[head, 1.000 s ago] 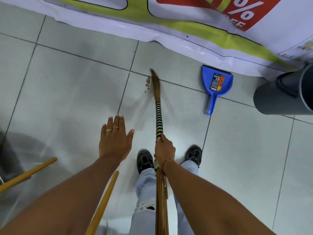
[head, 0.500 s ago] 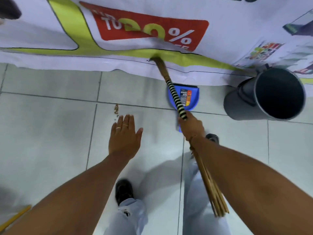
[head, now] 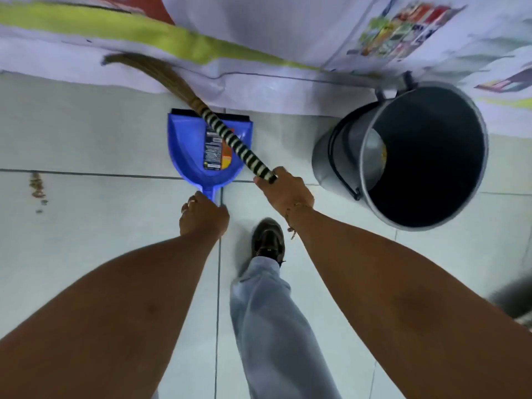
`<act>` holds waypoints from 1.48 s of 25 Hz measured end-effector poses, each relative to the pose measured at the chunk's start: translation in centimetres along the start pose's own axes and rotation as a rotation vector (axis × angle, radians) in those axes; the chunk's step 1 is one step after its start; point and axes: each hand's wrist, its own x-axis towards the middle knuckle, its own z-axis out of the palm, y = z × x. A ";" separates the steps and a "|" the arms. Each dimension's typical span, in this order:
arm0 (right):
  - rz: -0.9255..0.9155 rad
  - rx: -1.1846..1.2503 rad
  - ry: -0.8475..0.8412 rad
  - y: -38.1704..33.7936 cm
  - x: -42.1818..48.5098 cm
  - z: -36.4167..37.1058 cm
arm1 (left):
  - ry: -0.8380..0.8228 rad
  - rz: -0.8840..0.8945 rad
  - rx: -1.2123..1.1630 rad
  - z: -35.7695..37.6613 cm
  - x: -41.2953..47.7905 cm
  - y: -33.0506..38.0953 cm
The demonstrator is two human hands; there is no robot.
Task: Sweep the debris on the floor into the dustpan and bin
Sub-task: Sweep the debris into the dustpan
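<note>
A blue dustpan (head: 188, 148) lies flat on the tiled floor, mouth toward the banner. My left hand (head: 203, 216) is closed around its handle. My right hand (head: 283, 190) grips a stick broom (head: 230, 139) by its black-and-white striped binding; the brown bristles arch up and left over the dustpan onto the banner. A small line of brown debris (head: 36, 185) sits on the floor far to the left of the dustpan. A grey bucket bin (head: 339, 156) stands open to the right of my right hand.
A large printed banner (head: 273, 38) covers the floor along the far side. My shoe (head: 267, 237) and pale trouser leg stand between my arms. A dark blurred shape (head: 515, 300) shows at the right edge.
I stepped forward toward the dustpan. My left hand, open in the air before, has come down and closed on the dustpan handle. The broom swung right, away from the debris.
</note>
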 end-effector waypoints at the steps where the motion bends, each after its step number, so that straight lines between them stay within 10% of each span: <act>1: 0.005 0.003 -0.004 0.4 1.9 0.8 | 0.015 -0.029 -0.003 1.3 2.2 0.8; 16: -0.264 -0.078 -0.009 0.0 5.8 10.4 | 0.150 -0.346 -0.242 7.5 12.9 -3.0; 23: -0.288 -0.133 0.083 -1.6 1.5 10.9 | 0.109 -0.059 -0.177 5.4 8.7 -6.8; 30: -0.445 -0.108 -0.050 -11.3 -11.4 17.5 | 0.078 -0.202 -0.293 -4.2 -0.8 -22.7; 37: -0.333 -0.197 0.157 -19.3 -15.0 24.9 | 0.052 -0.184 -0.184 -9.4 -2.1 -38.2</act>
